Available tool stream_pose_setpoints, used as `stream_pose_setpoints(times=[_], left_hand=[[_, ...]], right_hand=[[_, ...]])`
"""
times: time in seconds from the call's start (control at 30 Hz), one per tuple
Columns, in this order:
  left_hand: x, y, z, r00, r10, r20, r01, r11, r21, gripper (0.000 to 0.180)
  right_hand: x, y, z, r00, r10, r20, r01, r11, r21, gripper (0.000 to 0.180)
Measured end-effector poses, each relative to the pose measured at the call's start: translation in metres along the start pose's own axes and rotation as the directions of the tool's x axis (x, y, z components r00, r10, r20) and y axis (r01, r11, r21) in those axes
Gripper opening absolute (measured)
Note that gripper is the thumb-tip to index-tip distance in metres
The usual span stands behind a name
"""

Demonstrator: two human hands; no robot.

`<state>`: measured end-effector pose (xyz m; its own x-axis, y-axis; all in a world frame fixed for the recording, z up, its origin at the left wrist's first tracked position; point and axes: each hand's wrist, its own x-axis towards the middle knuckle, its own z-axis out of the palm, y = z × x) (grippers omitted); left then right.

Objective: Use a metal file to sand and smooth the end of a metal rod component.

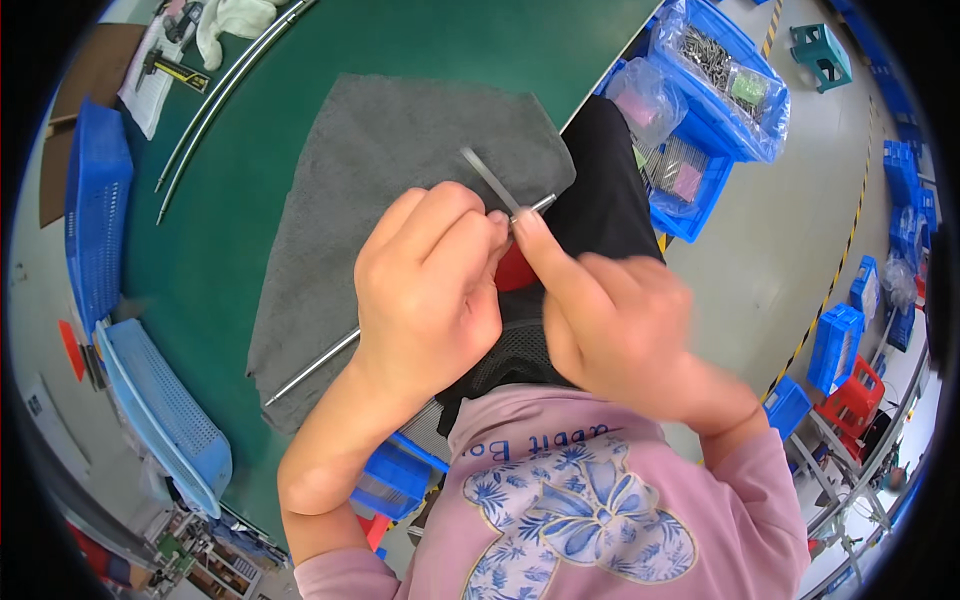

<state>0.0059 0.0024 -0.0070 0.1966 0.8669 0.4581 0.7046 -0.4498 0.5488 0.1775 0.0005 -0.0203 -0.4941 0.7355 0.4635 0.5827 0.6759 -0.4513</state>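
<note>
My left hand (425, 290) is closed around a thin shiny metal rod (312, 367). The rod slants from the lower left of a grey cloth (400, 140) up to the right, its far end showing just past my fingers. My right hand (615, 320), slightly blurred, pinches a flat, narrow grey metal strip (487, 178), which looks like a small file. That strip crosses the rod close to its far end, by my left fingertips. A red patch (515, 270) shows between my hands; its kind cannot be made out.
The cloth lies on a green table (215, 270). Long metal rods (215, 105), a caliper (180, 72) and a white glove (232, 22) lie at the far left. Blue baskets (165, 400) line the left edge. Blue bins of metal parts (725, 80) stand at the right, near a green stool (820, 55).
</note>
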Motion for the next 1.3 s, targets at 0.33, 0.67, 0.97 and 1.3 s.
stream_pose_setpoints(times=[0.33,0.67,0.97,1.3], left_hand=[[0.001,0.001,-0.003,1.0,-0.02,0.012,0.02,1.0,0.023,0.018],[0.0,-0.001,-0.004,0.999,-0.033,0.015,0.033,0.999,0.012,0.018],[0.001,0.0,-0.002,1.0,-0.03,0.005,0.03,1.0,0.007,0.019],[0.002,0.002,-0.002,0.999,-0.028,0.019,0.028,1.0,0.008,0.018]], right_hand=[[-0.007,0.008,0.035,0.972,-0.013,-0.235,0.02,0.999,0.027,0.056],[-0.045,0.014,0.053,0.958,-0.041,-0.282,0.085,0.986,0.146,0.053],[-0.048,0.016,0.048,0.974,-0.037,-0.225,0.072,0.986,0.15,0.053],[-0.052,0.02,0.042,0.984,-0.025,-0.174,0.05,0.989,0.139,0.05]])
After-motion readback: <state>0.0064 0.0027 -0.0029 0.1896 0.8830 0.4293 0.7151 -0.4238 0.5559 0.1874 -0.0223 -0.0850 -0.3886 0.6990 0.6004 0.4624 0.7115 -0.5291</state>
